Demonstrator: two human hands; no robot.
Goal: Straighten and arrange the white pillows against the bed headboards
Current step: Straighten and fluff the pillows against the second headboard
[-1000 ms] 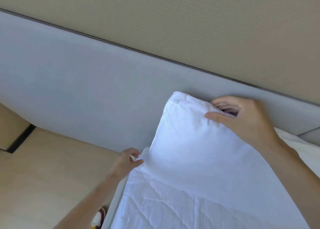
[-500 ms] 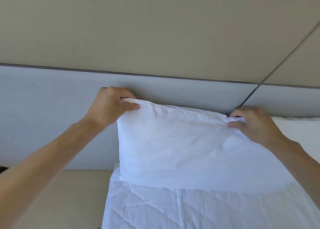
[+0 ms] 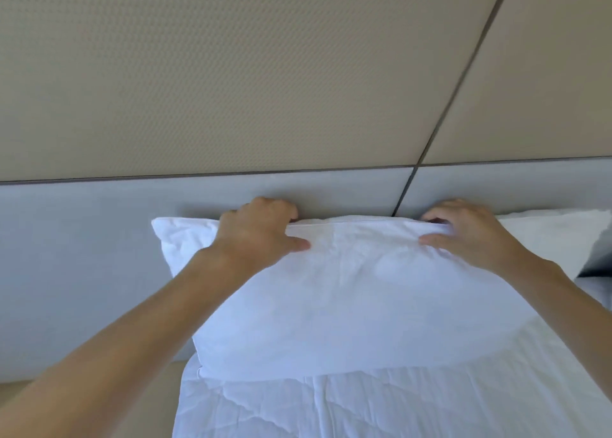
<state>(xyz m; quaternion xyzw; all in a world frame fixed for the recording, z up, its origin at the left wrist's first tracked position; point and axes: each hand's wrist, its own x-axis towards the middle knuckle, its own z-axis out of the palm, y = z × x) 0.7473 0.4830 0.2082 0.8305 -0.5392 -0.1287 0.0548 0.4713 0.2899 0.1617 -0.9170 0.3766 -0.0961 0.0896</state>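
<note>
Pillow (image 3: 347,291) stands on the bed (image 3: 331,407), leaning against the grey headboard (image 3: 82,255). Left hand (image 3: 261,235) grips its top edge, fingers tucked behind, thumb in front; right hand (image 3: 470,235) pinches the same edge. Second pillow (image 3: 556,235) lies far right.

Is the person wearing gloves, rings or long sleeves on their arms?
No. The left hand and right hand are bare, with no gloves, rings or watch showing. Both forearms are uncovered as far as the picture reaches, so no sleeve shows.
</note>
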